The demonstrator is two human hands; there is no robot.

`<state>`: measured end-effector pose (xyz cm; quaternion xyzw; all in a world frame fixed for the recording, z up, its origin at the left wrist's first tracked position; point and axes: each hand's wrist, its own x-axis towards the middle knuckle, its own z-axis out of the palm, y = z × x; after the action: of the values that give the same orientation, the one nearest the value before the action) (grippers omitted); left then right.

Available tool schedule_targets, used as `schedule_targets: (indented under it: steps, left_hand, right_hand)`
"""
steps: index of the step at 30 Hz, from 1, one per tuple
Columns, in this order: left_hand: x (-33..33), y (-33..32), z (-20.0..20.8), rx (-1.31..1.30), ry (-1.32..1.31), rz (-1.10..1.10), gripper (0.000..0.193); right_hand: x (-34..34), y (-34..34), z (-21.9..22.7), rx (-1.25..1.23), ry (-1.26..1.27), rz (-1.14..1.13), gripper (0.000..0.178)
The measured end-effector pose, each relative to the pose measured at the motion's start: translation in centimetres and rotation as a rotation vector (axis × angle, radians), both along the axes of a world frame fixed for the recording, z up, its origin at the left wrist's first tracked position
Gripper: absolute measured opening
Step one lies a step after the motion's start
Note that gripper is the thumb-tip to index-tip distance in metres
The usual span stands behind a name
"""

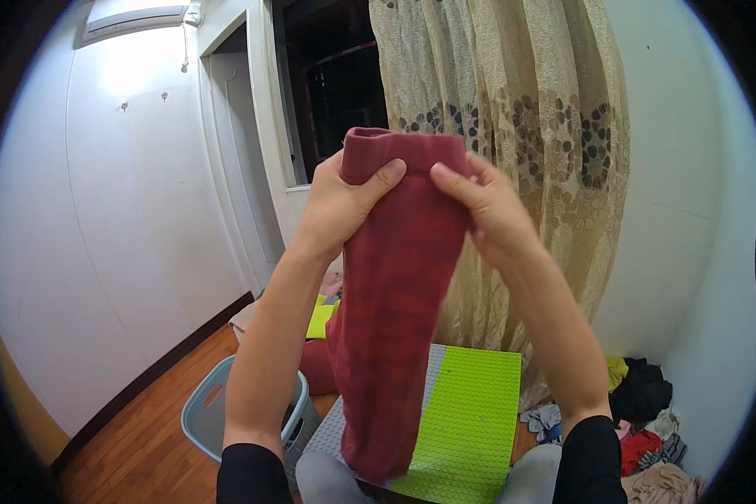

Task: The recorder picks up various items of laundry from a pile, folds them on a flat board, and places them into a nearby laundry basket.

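A pair of maroon pants point(391, 286), doubled over lengthwise, hangs upright in front of me from its waistband. My left hand point(344, 197) is closed on the left end of the band, its thumb pressed on the front. At the right end, my right hand point(491, 202) grips the band in the same way, thumb on the near side and fingers behind. The lower end of the pants hangs over a low table point(470, 403) with a studded lime-green and grey top. Part of the fabric bulges out at the left, lower down.
Left of the table stands a light-blue plastic laundry basket point(195, 420), partly behind my left forearm. Folded yellow-green cloth point(320, 319) lies beyond it. A heap of mixed clothes point(643, 395) rests on the floor at the right. Beige patterned curtains point(521, 101) hang behind the table.
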<state>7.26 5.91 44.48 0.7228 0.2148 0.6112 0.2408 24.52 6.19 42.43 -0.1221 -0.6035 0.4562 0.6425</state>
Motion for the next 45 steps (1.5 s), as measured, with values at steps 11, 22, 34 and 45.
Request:
schedule_targets:
  steps: [11,22,34,45]
  left_hand:
    - [-1.6,1.3,1.6,-0.061,0.093,-0.019,0.042]
    - [-1.9,15.1,3.1,-0.059,0.381,0.222,0.034]
    - [-0.6,2.8,-4.0,0.380,0.351,0.223,0.032]
    - [-1.9,-15.3,-38.2,-0.858,0.718,-0.361,0.050]
  right_hand:
    - [1.5,1.7,2.3,0.145,-0.327,0.061,0.035]
    - [2.3,15.7,3.8,0.198,-0.646,-0.388,0.025]
    - [3.7,1.5,-4.1,0.766,-0.415,-0.703,0.028]
    - [7.5,-13.0,-33.1,-0.246,-0.838,0.255,0.017]
